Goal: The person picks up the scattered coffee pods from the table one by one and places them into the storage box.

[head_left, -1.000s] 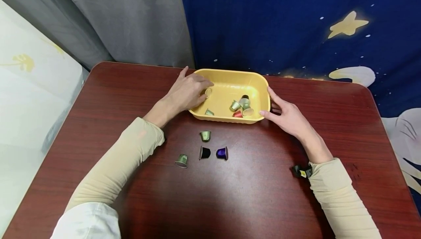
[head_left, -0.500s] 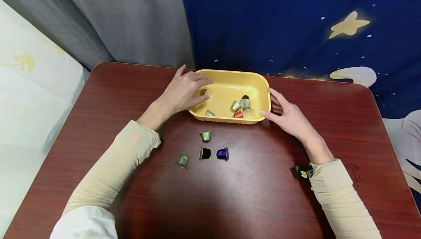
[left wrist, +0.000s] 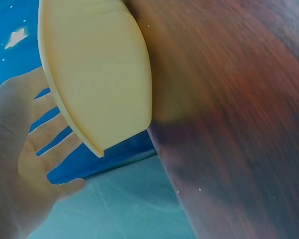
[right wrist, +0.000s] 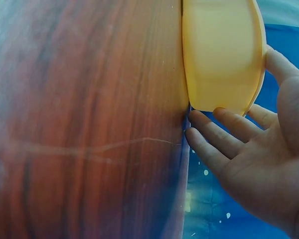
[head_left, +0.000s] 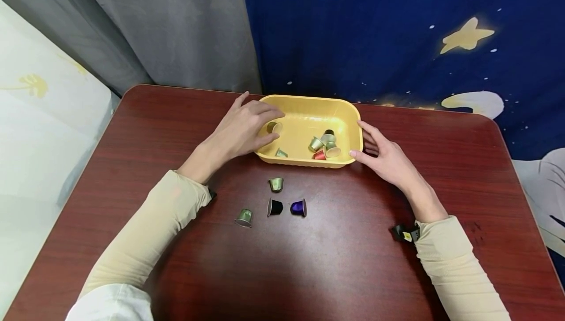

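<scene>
From the head, your yellow, round-cornered plastic basin (head_left: 297,139), holding small metallic capsules (head_left: 316,144), sits on the dark-red wooden table (head_left: 335,262), your left hand (head_left: 240,129) over its left end, fingers apart. The left wrist view adds its smooth outer wall; the right wrist view, your right hand (right wrist: 261,167) palm-side, fingers spread at the basin's right end.

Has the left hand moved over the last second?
Yes, slightly: in the head view, the left hand has shifted leftward, its wrist most clearly, judged against the black capsule on the table.
</scene>
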Motion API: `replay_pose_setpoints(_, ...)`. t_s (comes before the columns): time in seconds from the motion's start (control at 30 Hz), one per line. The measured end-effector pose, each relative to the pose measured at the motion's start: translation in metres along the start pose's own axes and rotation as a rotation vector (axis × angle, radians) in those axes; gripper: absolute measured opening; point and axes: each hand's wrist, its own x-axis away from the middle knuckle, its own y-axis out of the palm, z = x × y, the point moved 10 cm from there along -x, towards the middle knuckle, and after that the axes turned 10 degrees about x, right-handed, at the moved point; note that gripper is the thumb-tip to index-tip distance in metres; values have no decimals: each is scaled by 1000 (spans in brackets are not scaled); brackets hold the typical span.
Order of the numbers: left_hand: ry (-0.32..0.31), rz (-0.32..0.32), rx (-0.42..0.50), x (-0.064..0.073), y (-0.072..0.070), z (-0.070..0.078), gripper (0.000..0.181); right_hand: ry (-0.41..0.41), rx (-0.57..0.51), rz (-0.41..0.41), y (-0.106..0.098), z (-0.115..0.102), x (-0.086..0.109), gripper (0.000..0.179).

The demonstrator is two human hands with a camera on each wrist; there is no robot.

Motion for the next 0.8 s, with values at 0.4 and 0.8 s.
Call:
replay_pose_setpoints(0.4, 8, 0, -44, 9, -7, 5, 54, -3, -5, 3, -1, 0, 0, 77)
replay_pose_setpoints(0.8, 14, 36, -106, 24, -23, 13, 60, -5, 10, 1, -2, -1, 1, 78)
